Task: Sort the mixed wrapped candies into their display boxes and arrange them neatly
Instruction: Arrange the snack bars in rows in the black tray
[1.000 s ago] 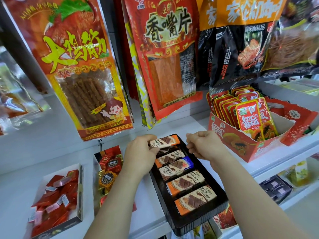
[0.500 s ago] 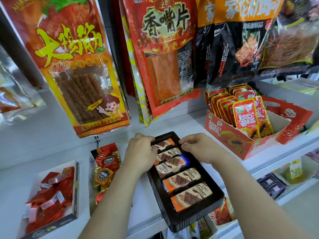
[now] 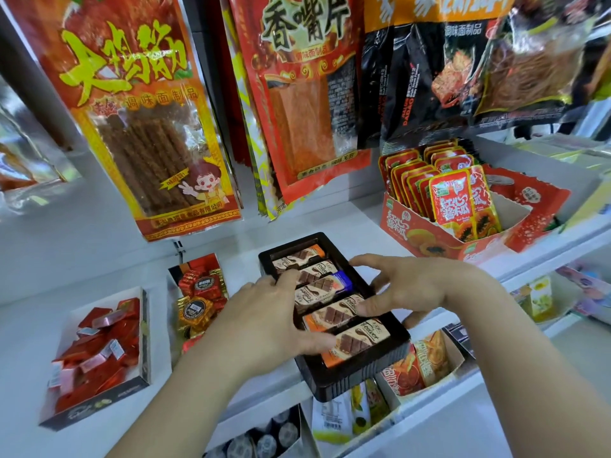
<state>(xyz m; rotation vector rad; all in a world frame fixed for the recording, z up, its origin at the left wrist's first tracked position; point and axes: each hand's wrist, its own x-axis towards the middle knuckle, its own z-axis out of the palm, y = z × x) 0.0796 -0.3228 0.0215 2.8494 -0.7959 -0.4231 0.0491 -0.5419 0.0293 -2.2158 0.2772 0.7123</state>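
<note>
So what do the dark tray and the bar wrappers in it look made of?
Dark tray: looks like thin moulded plastic, near-black, with a ribbed front wall and slight sheen. Bar wrappers: probably glossy printed film, judging by the highlights; whether it is foil-lined cannot be told.

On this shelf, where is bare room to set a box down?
Bare shelf lies left of the red candy box; another patch sits behind the black tray, toward the papaya box. Crowded: left hand and right hand over the tray, gold candy box close beside it.
</note>
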